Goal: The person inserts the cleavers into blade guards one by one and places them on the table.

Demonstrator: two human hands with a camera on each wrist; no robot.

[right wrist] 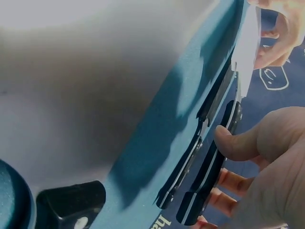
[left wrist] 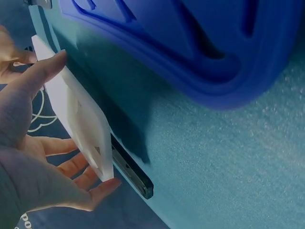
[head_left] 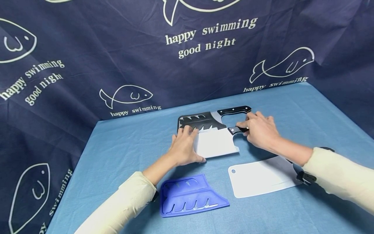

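Observation:
My left hand [head_left: 184,148] grips a white blade sheath [head_left: 216,143] by its end, thumb along the near edge and fingers along the far edge. The sheath covers most of a cleaver's blade. That cleaver's black riveted handle [right wrist: 209,164] is held by my right hand [head_left: 261,130], with the thumb on one side and fingers curled round the other. In the right wrist view a narrow strip of blade shows between handle and sheath. Just behind, a second cleaver [head_left: 233,110] lies on the cloth with its blade in a black sheath [head_left: 198,121].
A blue sheath [head_left: 187,196] with slots lies at the front, near my left forearm. To the right of it lies a bare cleaver blade [head_left: 260,178] with a corner hole, its handle partly under my right forearm. Dark printed fabric [head_left: 204,78] rises behind the blue-covered table [head_left: 128,143].

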